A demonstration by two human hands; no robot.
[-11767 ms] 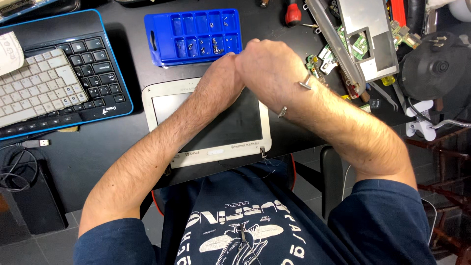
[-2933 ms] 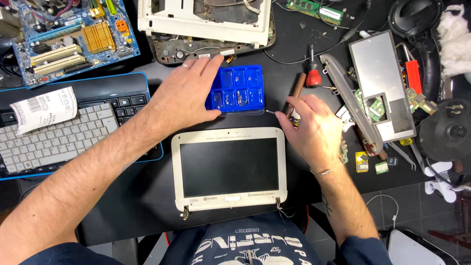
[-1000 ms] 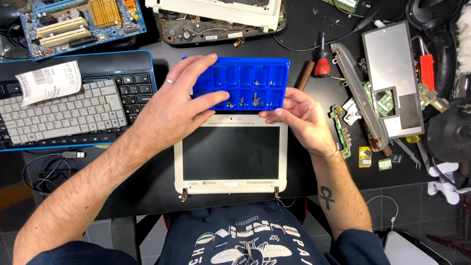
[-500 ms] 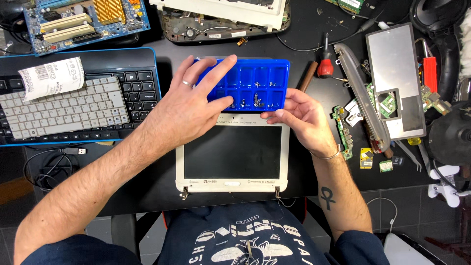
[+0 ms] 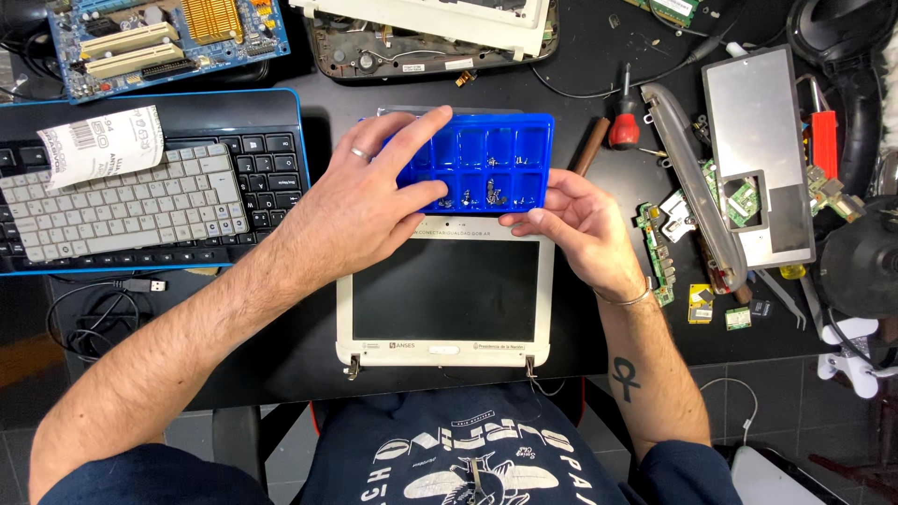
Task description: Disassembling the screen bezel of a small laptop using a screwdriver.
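Closest to me, I'm looking at the white-framed laptop screen panel (image 5: 444, 290) lying flat on the black table (image 5: 281, 365), dark glass up, its two hinges pointing back at me. Just past its far edge, both my hands are on the blue compartment tray (image 5: 486, 159). My left hand (image 5: 360, 210) lies across the tray's left part, fingers spread over the top, index reaching toward the far rim, thumb pressed along the near edge, so it is grasping the tray from above. My right hand (image 5: 580, 224) grips the tray's near right corner, thumb on the rim and fingers curled beneath it. The tray sits level over the table just beyond the panel, its near edge overlapping the panel's top border; I cannot tell if it rests there or is lifted. A few small screws (image 5: 482, 196) lie in the near compartments. Left of my hands, the keyboard (image 5: 122, 210) with blue edging carries a paper slip (image 5: 103, 145). Right of the tray, a red-handled screwdriver (image 5: 625, 122) lies near a grey metal plate (image 5: 758, 150) and small green circuit boards (image 5: 655, 252). Farthest away, a blue motherboard (image 5: 159, 37) sits at the left, and an opened laptop base (image 5: 430, 37) at the middle.
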